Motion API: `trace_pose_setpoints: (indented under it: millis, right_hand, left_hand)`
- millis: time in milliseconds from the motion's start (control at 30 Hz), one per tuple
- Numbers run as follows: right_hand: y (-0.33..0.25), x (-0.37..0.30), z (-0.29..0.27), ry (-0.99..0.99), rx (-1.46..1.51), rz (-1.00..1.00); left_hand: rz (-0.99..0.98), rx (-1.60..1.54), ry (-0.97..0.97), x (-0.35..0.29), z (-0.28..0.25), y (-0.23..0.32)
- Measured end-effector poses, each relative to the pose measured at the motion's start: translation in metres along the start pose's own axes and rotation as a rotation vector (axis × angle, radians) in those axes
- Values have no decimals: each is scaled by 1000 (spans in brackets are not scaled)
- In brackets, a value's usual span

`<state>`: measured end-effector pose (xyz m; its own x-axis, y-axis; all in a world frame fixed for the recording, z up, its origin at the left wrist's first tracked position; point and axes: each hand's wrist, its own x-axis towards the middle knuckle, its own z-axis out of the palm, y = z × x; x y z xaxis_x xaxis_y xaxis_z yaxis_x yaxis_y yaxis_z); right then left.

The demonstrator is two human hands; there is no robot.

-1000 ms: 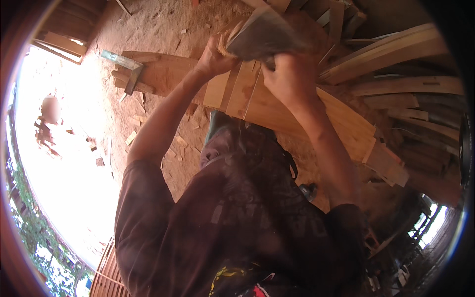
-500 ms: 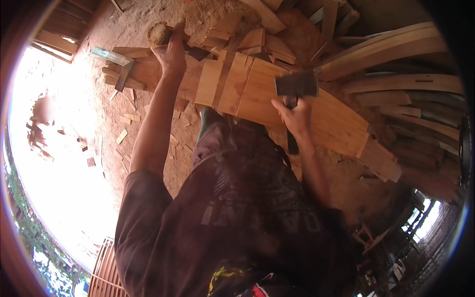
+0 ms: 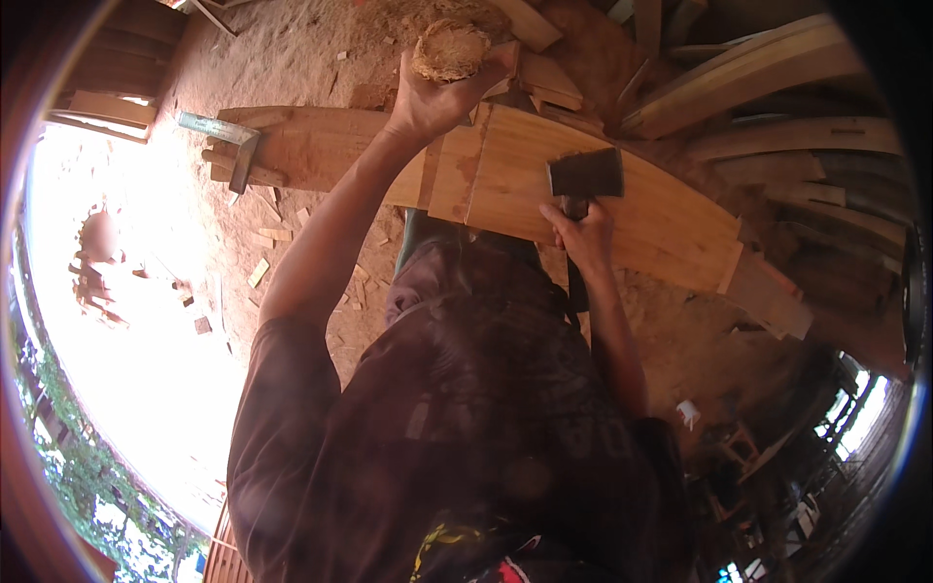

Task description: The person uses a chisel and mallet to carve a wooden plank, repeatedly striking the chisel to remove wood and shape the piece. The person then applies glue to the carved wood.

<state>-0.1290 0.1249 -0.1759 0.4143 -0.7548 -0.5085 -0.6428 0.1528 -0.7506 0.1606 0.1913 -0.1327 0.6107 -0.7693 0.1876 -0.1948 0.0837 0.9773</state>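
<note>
My left hand is closed around a thick wooden-handled chisel, whose round, frayed end faces up at me. Its blade is hidden. This hand is above the far edge of a long, curved wooden board that lies crosswise in front of my legs. My right hand grips a hammer just below its broad, dark, block-shaped head. The hammer's dark handle hangs down toward me, and its head is over the board's lighter middle section.
A tool with a pale blue handle and dark blade rests across the board's left end. Curved timbers are piled at the right. Offcuts lie past the board, and wood chips are scattered on the dusty ground.
My left hand has moved right along the board, and the chisel's frayed end now faces up more. My right hand holds the hammer in nearly the same place.
</note>
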Motion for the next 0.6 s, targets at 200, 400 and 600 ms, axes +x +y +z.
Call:
trace_pose_setpoints:
  millis: [200, 400, 600]
  right_hand:
    - [-8, -2, -1, -15, 33, 11]
    - [-3, 2, -2, -26, 31, 22]
    - [-4, 1, -2, -38, 43, 30]
  left_hand:
    - [77, 86, -31, 5, 4, 4]
    - [47, -73, -25, 3, 14, 5]
    - [106, 64, -19, 4, 17, 4]
